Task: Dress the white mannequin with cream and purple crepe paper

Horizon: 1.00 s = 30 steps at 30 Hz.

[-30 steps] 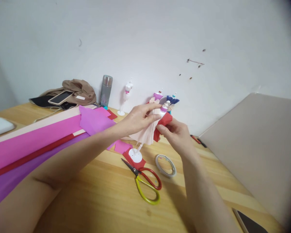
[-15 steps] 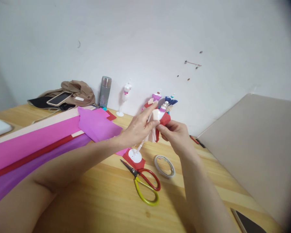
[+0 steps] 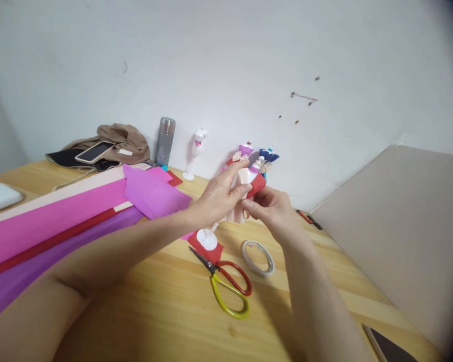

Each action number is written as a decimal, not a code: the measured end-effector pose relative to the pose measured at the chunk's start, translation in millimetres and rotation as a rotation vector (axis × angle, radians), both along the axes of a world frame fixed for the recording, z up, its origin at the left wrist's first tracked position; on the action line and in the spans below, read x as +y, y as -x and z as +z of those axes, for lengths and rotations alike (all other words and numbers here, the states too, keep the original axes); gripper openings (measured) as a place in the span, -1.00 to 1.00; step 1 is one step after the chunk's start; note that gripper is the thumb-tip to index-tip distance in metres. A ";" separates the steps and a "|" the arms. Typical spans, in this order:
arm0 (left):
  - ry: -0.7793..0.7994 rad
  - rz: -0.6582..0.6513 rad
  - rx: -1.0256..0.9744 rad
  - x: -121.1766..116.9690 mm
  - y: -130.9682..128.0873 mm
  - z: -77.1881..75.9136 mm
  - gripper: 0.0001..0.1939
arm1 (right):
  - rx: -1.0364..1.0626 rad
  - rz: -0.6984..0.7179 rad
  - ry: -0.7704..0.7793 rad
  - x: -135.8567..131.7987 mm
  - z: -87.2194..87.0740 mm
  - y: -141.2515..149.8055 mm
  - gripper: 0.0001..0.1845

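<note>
My left hand (image 3: pixel 221 197) is closed around a small white dress-form mannequin (image 3: pixel 254 169), which leans over its round white base (image 3: pixel 207 239). Cream pleated paper (image 3: pixel 236 213) hangs down the mannequin's front, under my left thumb. A piece of red paper (image 3: pixel 256 185) wraps the side of the mannequin, and my right hand (image 3: pixel 270 203) pinches its lower edge, fingers partly hidden behind it. Below the hands lie scissors (image 3: pixel 215 271) with one red and one yellow handle, and a roll of tape (image 3: pixel 258 258). Red paper (image 3: pixel 214 255) lies beneath the base.
Pink and purple paper sheets (image 3: pixel 154 191) spread across the left. A bare white mannequin (image 3: pixel 196 151), dressed mannequins (image 3: pixel 269 155) and a grey flask (image 3: pixel 165 142) stand by the wall. A phone (image 3: pixel 94 152) rests by brown cloth (image 3: pixel 126 141); another phone (image 3: pixel 388 344) lies at lower right.
The mannequin's base has shifted slightly left and up as the figure tilts more. My right hand has moved the red paper's lower part up and back. My left hand keeps its hold.
</note>
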<state>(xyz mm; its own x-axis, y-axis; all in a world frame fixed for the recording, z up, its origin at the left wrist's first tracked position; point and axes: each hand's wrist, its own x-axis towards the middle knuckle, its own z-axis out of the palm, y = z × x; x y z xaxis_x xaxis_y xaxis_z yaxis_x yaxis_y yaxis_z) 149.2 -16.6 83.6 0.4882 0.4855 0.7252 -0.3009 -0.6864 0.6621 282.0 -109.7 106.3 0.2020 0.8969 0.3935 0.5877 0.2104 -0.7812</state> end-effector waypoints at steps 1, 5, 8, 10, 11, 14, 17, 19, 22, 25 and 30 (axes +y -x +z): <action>0.004 -0.002 0.001 0.4 -0.1 -0.1 -0.52 | -0.001 -0.011 -0.001 0.7 -0.8 0.3 -0.65; 0.008 -0.022 -0.012 2.3 -1.1 -1.6 -0.52 | 0.001 -0.084 -0.021 4.7 -5.6 1.1 -0.68; 0.024 -0.043 -0.016 2.2 -1.1 -1.9 -0.52 | -0.002 -0.122 -0.042 7.3 -8.4 0.8 -0.70; 0.045 -0.056 -0.015 0.7 -0.1 -0.9 -0.53 | 0.002 -0.122 -0.059 8.3 -9.4 0.6 -0.71; 0.061 -0.062 -0.014 -0.4 0.7 -0.2 -0.54 | 0.007 -0.117 -0.068 8.8 -9.8 0.6 -0.71; 0.106 -0.082 -0.011 -4.0 3.3 1.5 -0.58 | 0.033 -0.104 -0.073 10.0 -10.6 0.6 -0.71; 0.109 -0.084 -0.014 -6.5 3.9 0.6 -0.58 | 0.074 -0.074 -0.058 10.6 -10.6 0.9 -0.70; 0.113 -0.093 -0.015 -6.9 2.5 -1.0 -0.56 | 0.111 -0.044 -0.045 10.5 -9.8 1.0 -0.70; 0.150 -0.169 -0.024 -3.8 -1.9 -2.0 -0.52 | 0.170 -0.005 -0.015 9.8 -8.1 0.8 -0.68; 0.248 -0.325 -0.039 6.2 -5.5 0.9 -0.48 | 0.182 0.012 -0.010 9.1 -7.0 0.1 -0.67; 0.363 -0.428 0.052 40.3 5.2 9.1 -0.48 | 0.174 0.008 -0.020 10.7 -8.2 -3.6 -0.68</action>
<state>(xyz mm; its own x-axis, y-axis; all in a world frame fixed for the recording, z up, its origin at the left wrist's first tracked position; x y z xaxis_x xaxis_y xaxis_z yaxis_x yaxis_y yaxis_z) 143.9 23.7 92.7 0.7271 0.4502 0.5183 -0.4636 -0.2350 0.8543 285.6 -98.9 98.1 0.2616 0.8908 0.3715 0.4426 0.2314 -0.8664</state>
